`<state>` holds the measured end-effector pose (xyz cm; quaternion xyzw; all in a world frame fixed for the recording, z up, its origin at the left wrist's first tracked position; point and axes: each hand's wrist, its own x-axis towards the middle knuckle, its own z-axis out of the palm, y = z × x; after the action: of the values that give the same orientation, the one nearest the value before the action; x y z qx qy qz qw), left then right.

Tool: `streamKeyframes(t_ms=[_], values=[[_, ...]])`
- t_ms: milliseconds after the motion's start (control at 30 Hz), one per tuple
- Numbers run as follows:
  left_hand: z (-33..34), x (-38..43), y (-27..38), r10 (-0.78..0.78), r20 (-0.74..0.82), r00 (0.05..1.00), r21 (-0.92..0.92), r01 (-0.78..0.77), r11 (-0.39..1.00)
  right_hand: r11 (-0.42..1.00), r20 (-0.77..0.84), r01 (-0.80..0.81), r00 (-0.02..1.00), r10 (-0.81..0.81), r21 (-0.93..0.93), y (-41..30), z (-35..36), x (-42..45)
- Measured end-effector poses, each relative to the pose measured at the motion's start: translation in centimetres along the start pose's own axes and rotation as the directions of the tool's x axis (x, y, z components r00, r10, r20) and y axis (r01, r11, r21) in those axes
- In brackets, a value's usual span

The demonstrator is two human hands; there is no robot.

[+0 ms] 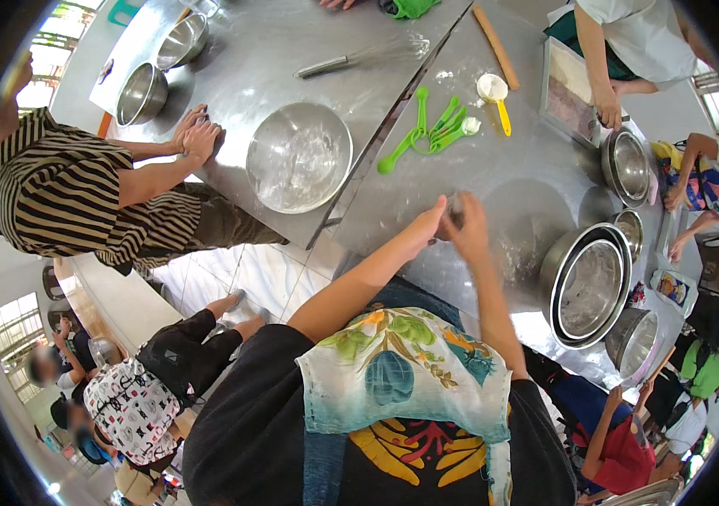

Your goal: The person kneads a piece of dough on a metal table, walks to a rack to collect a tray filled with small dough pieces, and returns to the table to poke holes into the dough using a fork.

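My left hand [429, 221] and my right hand [468, 221] are close together over the front of the steel table [391, 196]. A small dark thing shows between them, too blurred to name; which hand holds it I cannot tell. Just beyond lie green measuring spoons [423, 134] on a ring, one with white powder in it. A yellow-handled measuring cup [493, 92] full of white powder lies farther off, near a wooden rolling pin [495, 47]. Left of my hands, a wide steel bowl [299, 158] dusted with powder stands across the table seam.
Nested steel bowls [590, 288] and smaller bowls [628, 164] stand at the right. A whisk [359, 58] lies at the back. A powder-filled tray [568, 95] is before a person at the upper right. Another person in stripes [75, 183] leans on the table at left.
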<state>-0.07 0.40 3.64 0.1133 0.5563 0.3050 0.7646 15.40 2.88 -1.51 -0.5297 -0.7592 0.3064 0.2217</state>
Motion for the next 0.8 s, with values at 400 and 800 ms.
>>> streamKeyframes(t_ms=[400, 800], values=[[-11.3, -7.4, 3.3, 0.215, -0.010, 0.976, 0.178, -0.210, 0.961, 0.942, 0.230, -0.252, 0.925, 0.302, -0.221, -8.6, -3.6, 2.1], [-9.9, -3.2, 2.6, 0.103, 0.143, 0.984, 0.154, -0.125, 0.980, 0.835, -0.100, -0.153, 0.988, 0.118, -0.529, -7.0, 5.1, -5.2]])
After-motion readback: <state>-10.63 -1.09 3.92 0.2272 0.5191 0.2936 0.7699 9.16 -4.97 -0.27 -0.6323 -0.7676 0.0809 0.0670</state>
